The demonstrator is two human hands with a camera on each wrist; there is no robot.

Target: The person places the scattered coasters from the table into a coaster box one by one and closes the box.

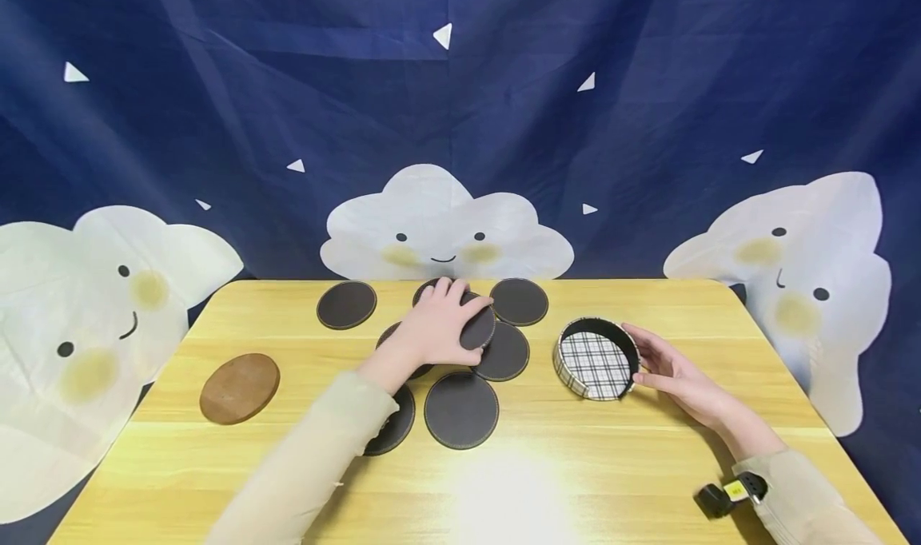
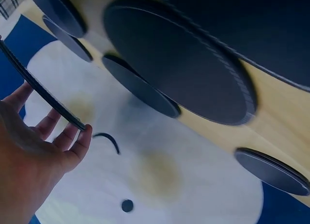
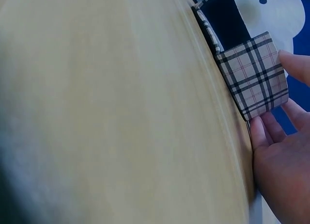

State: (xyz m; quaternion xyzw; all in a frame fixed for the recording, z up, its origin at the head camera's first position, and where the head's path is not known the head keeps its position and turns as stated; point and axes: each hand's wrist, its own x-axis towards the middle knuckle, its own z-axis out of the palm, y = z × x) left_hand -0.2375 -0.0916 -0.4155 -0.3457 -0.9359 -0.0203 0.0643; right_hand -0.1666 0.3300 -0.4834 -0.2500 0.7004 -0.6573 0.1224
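Note:
My left hand (image 1: 439, 329) grips a round black coaster (image 1: 477, 325) by its edge, over other coasters at the middle of the table. In the left wrist view the held coaster (image 2: 43, 93) is tilted, seen nearly edge-on and clear of the table. Two coasters near that hand are partly hidden by it and the forearm. My right hand (image 1: 672, 373) holds the side of a round coaster holder (image 1: 596, 359) with plaid lining, thumb and fingers on its wall. In the right wrist view the holder's plaid outer wall (image 3: 256, 76) and a gap in it show.
Several black coasters lie about, among them a front one (image 1: 461, 411), a back right one (image 1: 520, 301) and a back left one (image 1: 347, 304). A brown round disc (image 1: 240, 388) lies at the left. The wooden table (image 1: 576, 481) ends at a blue curtain (image 1: 504, 129) with clouds.

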